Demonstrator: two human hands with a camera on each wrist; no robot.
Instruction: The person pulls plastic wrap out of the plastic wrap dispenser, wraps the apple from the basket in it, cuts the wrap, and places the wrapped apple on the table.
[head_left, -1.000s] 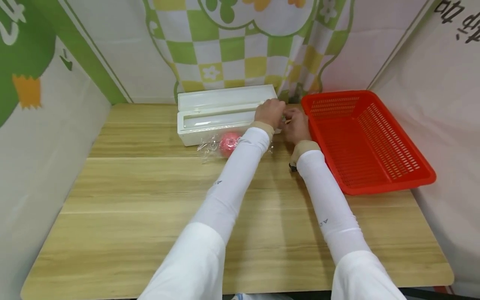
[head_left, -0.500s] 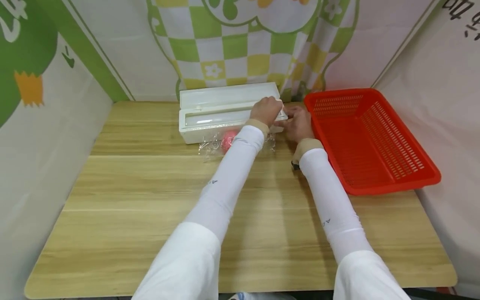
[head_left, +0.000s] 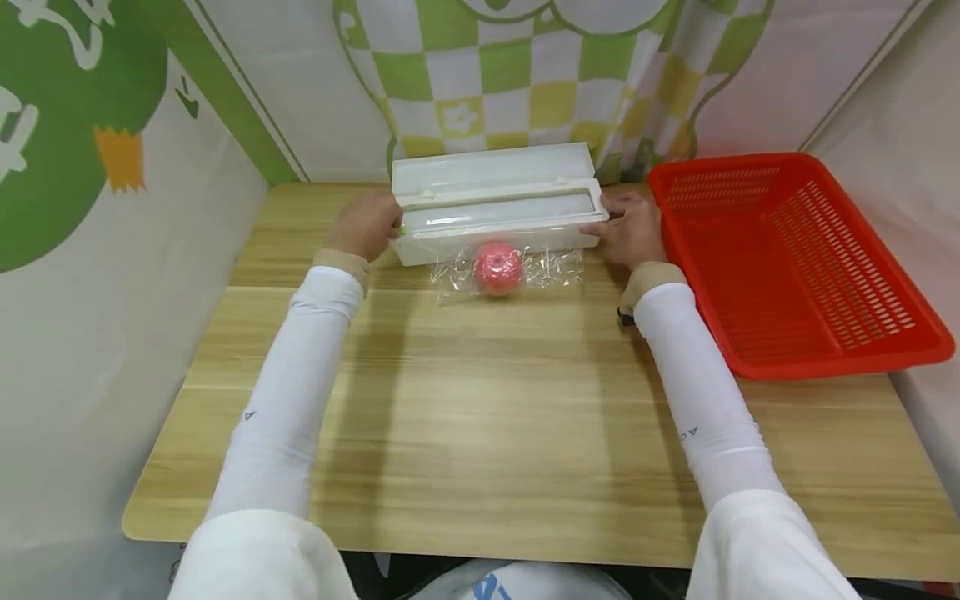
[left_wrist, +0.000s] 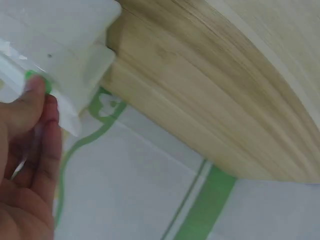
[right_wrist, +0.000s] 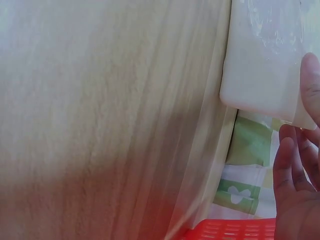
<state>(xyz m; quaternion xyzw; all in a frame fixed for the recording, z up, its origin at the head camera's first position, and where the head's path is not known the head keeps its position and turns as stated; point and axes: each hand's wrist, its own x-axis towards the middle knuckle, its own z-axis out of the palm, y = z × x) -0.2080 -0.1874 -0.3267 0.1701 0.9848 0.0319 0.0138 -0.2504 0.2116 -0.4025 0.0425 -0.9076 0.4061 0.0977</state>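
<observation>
A long white box (head_left: 427, 248) with its lid (head_left: 495, 168) raised lies near the back of the table. Inside its top opening runs a long frame with a see-through strip. At the left end, my left hand (head_left: 363, 225) pinches a small green piece (left_wrist: 47, 84) between thumb and fingers, against the box edge; most of that piece is hidden. My right hand (head_left: 636, 232) grips the right end of the box, its thumb on the front and its fingers around the end. A round pink thing (head_left: 498, 268) in clear crinkled plastic lies against the box front.
A red slotted plastic basket (head_left: 787, 358) stands on the right, close beside my right hand. Bare wooden table (head_left: 487, 417) stretches in front of the box. A checked cloth (head_left: 502, 67) hangs just behind it.
My left hand has moved from the right end of the box to its left end, uncovering the pink thing. The right hand stays at the right end. The head view has shifted slightly.
</observation>
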